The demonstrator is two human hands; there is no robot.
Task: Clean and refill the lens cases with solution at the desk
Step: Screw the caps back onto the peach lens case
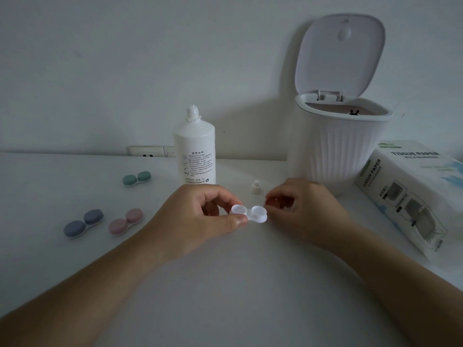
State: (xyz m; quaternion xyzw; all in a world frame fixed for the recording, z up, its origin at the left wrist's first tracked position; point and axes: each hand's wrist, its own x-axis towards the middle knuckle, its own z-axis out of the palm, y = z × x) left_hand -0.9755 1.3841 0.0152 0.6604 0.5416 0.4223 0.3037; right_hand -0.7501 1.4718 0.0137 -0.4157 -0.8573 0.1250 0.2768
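Step in hand: by my reading, opening one case for cleaning; both wells of the white plastic double-well lens case (249, 213) are uncapped.
Left hand (200, 219): thumb and curled fingers pinch the case's left well, holding it just above the white desk (225, 284) at frame centre.
Right hand (305, 211): fingers curled round a small reddish round piece (probably a cap) (271, 202), touching the case's right end at its 3 o'clock.
Solution: tall white plastic bottle (196, 151) at 12 o'clock of the hands, nozzle bare; its small white cap (256, 187) stands between bottle and right hand.
Waiting cases: green (137, 178), blue-grey (84, 222) and pink (126, 222) capped cases lie at 9 to 10 o'clock, well apart from the hands.
Cleaning aids: ribbed white bin (338, 151), lid raised, at 1 o'clock; tissue paper box (411, 191) at 3 o'clock.
Next move: likely setting the cap down, then freeing the right hand for tissue or bottle while keeping the case level.
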